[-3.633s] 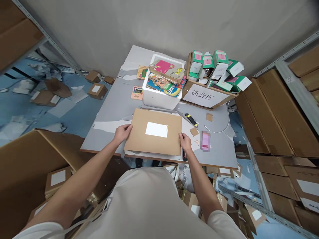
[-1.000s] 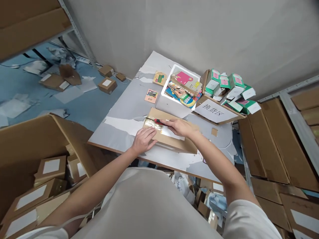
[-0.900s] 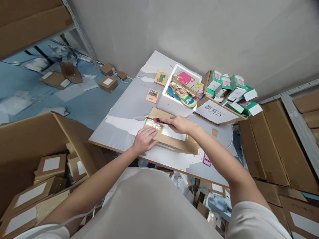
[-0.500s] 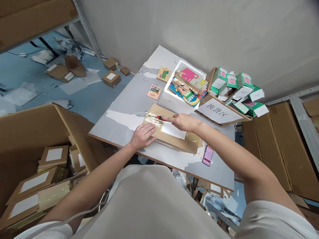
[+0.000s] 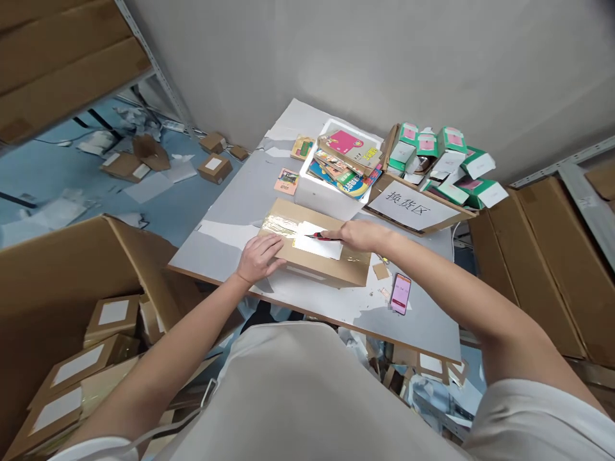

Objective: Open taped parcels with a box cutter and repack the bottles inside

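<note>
A taped cardboard box [image 5: 331,267] lies on the table in front of me, with a white label [image 5: 307,245] on its top and shiny clear tape [image 5: 280,226] at its left end. My left hand [image 5: 261,257] rests flat on the box's near left edge, its fingers stretched out. In my right hand [image 5: 356,235] is a red and black utility knife [image 5: 324,236], the index finger laid along it. The knife's tip is over the label, at the middle of the box top; whether it cuts in, I cannot tell.
Behind the box stand a white foam bin [image 5: 331,200] of books and a carton [image 5: 418,208] of green boxes. Two small books, one a pink booklet [image 5: 286,180], lie at the left. A phone [image 5: 400,294] lies at the right. A large open carton [image 5: 139,262] holds parcels.
My right hand has drawn the knife from the tape at the box's left end rightward onto the label. The box sits slightly differently under my left hand, and the whole view has shifted.
</note>
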The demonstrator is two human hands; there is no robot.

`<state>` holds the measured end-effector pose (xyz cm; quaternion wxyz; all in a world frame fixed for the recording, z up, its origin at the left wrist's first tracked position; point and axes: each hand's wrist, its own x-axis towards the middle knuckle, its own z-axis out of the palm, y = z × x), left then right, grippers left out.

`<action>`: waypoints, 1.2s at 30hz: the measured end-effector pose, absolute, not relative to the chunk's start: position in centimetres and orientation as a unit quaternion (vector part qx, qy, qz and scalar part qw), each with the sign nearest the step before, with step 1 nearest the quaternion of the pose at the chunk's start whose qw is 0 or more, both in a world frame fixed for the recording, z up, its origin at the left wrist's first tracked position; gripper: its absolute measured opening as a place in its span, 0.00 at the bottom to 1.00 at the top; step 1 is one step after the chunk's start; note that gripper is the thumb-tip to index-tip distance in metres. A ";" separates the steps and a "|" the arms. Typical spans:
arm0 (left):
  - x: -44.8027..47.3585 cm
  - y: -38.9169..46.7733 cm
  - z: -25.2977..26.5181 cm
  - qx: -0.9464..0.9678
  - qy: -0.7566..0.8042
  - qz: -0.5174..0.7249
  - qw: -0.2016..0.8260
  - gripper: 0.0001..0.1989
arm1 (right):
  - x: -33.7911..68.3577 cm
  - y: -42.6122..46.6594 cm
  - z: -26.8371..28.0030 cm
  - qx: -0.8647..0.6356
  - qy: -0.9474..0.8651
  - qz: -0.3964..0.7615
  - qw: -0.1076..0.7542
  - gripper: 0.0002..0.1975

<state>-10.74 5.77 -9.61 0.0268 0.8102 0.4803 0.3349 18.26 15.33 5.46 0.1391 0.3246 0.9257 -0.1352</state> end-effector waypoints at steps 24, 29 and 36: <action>-5.4 4.8 -6.4 0.808 0.556 0.194 -0.030 0.39 | 35.6 -3.7 -2.6 0.643 0.517 -0.454 -0.337 0.32; -2.6 4.9 -5.5 0.829 0.534 0.167 0.004 0.43 | 32.0 -3.1 -6.2 0.608 0.410 -0.516 -0.443 0.32; -2.0 4.6 -5.7 0.824 0.544 0.159 0.009 0.43 | 31.7 -2.6 -5.9 0.605 0.411 -0.519 -0.442 0.31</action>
